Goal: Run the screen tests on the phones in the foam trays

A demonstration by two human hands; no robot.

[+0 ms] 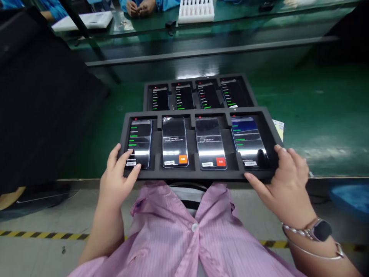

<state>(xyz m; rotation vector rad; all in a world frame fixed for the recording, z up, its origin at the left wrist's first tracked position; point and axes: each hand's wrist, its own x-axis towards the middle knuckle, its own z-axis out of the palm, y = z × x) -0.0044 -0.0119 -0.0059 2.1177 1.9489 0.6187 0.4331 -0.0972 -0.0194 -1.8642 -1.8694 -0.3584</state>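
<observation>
A black foam tray (198, 176) lies at the near edge of the green table, with phones standing lit in its slots. Two middle phones, one (175, 144) with an orange button and one (211, 146) with a red button, lie between a left phone (141, 142) and a right phone (248, 140) showing text lists. My left hand (118, 181) is at the tray's left end, fingers apart, fingertips over the left phone's lower part. My right hand (285, 184) grips the tray's right end, thumb on the near rim.
Behind is a second black tray (250, 90) with more lit phones, partly covered by the near one. A yellow and white paper (278, 129) pokes out at the right. Across the green table (317, 100), another person's hands (141, 7) are beside a white rack (196, 11).
</observation>
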